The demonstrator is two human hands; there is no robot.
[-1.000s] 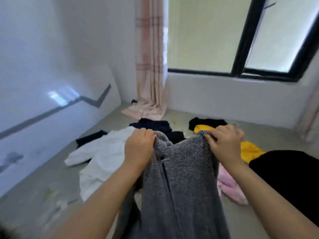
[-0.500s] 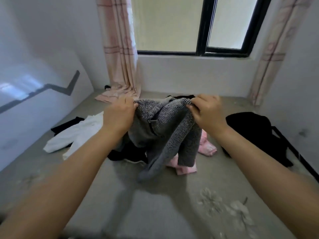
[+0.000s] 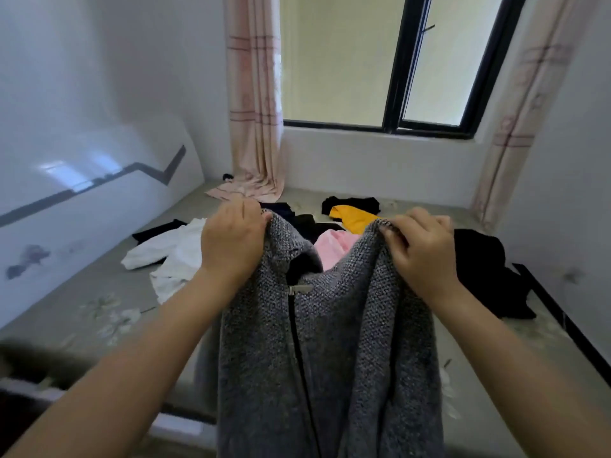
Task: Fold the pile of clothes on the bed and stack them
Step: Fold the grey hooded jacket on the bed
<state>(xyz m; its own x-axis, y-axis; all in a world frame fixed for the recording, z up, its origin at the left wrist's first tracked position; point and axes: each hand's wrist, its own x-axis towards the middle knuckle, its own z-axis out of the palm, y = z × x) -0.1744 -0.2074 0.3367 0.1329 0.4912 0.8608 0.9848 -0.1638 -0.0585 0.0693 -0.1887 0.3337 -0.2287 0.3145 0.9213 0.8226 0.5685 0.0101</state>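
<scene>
A grey knitted zip-up sweater [image 3: 330, 352] hangs in front of me, its dark zipper running down the middle. My left hand [image 3: 231, 236] grips its left shoulder and my right hand [image 3: 423, 252] pinches its right shoulder, both held up above the bed [image 3: 99, 302]. Behind the sweater lie loose clothes: a white garment [image 3: 172, 259], a pink one [image 3: 334, 246], a yellow one [image 3: 353, 216], and dark pieces [image 3: 350, 202] farther back. The sweater hides part of the pile.
A large black garment [image 3: 486, 272] lies at the right by the bed's dark edge [image 3: 568, 328]. A white headboard [image 3: 82, 200] lines the left side. Pink checked curtains [image 3: 254, 127] hang beside the window [image 3: 396, 64], the left one trailing onto the bed.
The sweater was bunched half a second ago; now it hangs spread out and closer to me, with my hands farther apart. My view has tilted.
</scene>
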